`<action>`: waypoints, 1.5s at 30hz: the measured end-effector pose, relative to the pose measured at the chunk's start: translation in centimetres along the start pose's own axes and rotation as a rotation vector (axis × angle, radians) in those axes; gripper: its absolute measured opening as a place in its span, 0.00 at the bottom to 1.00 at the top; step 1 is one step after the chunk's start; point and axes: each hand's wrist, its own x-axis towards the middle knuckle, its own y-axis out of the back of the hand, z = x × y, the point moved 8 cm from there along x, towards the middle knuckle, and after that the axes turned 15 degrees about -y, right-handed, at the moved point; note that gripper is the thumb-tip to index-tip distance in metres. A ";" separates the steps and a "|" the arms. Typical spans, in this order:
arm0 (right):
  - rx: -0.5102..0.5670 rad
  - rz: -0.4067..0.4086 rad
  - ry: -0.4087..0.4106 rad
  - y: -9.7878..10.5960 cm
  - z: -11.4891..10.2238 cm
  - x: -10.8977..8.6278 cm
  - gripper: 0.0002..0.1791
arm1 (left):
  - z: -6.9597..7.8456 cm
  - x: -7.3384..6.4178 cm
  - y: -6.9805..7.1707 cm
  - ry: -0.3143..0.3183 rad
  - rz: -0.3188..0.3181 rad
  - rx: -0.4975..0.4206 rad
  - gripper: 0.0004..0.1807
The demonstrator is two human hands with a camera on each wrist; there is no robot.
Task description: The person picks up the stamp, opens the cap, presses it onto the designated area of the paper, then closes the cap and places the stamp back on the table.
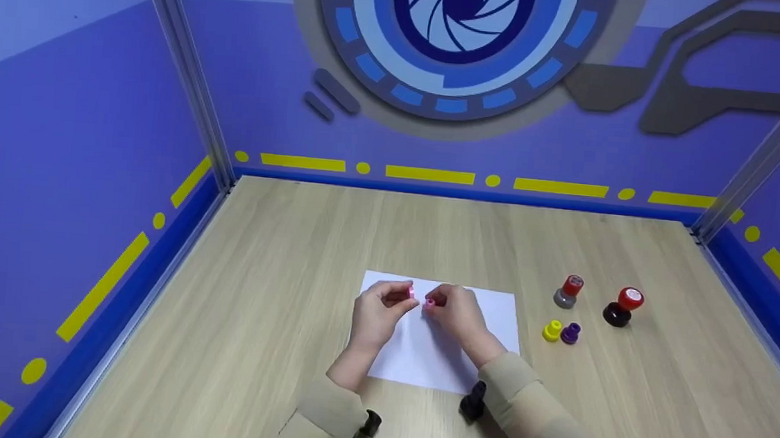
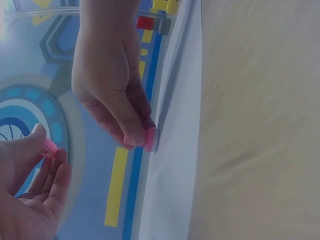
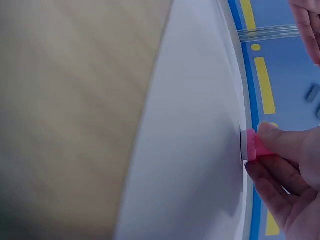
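My left hand point(image 1: 375, 317) pinches a small pink stamp cap point(image 2: 48, 148) between thumb and fingertips, above the sheet of white paper point(image 1: 420, 361). Just to its right, my right hand point(image 1: 459, 315) holds a pink stamp point(image 3: 251, 145) by its handle. The stamp's pale base points down, close over the paper in both wrist views. A gap separates cap and stamp. No mark shows on the visible part of the sheet, though my hands and forearms cover some of it.
Right of the paper stand a yellow stamp point(image 1: 552, 330) and a purple stamp point(image 1: 570, 333), side by side. Behind them are a red and grey stamp point(image 1: 569, 292) and a red-topped black stamp point(image 1: 623, 307). Blue-purple walls point(image 1: 253, 97) enclose the wooden table point(image 1: 276, 252).
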 end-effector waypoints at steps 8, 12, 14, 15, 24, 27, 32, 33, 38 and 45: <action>0.004 -0.022 -0.018 0.0 0.1 -0.2 0.07 | -0.2 -0.1 0.1 0.022 -0.006 0.013 0.16; 0.002 -0.030 -0.027 -0.1 0.1 -0.1 0.08 | -0.4 0.1 0.2 0.023 0.007 -0.002 0.16; 0.005 -0.027 -0.024 -0.1 0.0 -0.1 0.08 | -0.4 0.2 0.3 0.019 0.009 0.002 0.16; 0.007 -0.025 -0.022 -0.1 0.0 0.0 0.08 | -0.5 0.2 0.4 0.021 0.008 0.003 0.15; -0.034 -0.045 -0.016 -0.4 -0.1 0.1 0.07 | -0.6 0.1 0.8 0.029 0.006 0.024 0.15; -0.031 -0.048 -0.010 -0.4 -0.2 0.1 0.07 | -0.6 0.2 0.8 0.028 0.003 0.020 0.16; -0.026 -0.046 0.008 -0.2 -0.4 0.1 0.08 | -0.6 0.3 0.7 0.040 0.001 0.028 0.15; -0.024 -0.047 0.005 -0.3 -0.5 0.1 0.08 | -0.7 0.2 0.7 0.046 0.000 0.030 0.15; -0.040 -0.046 0.011 -0.4 -0.4 0.1 0.08 | -0.8 0.1 0.7 0.050 0.002 0.023 0.16; -0.035 -0.026 0.029 -0.2 -0.4 0.0 0.08 | -0.7 0.2 0.6 0.039 0.001 0.016 0.16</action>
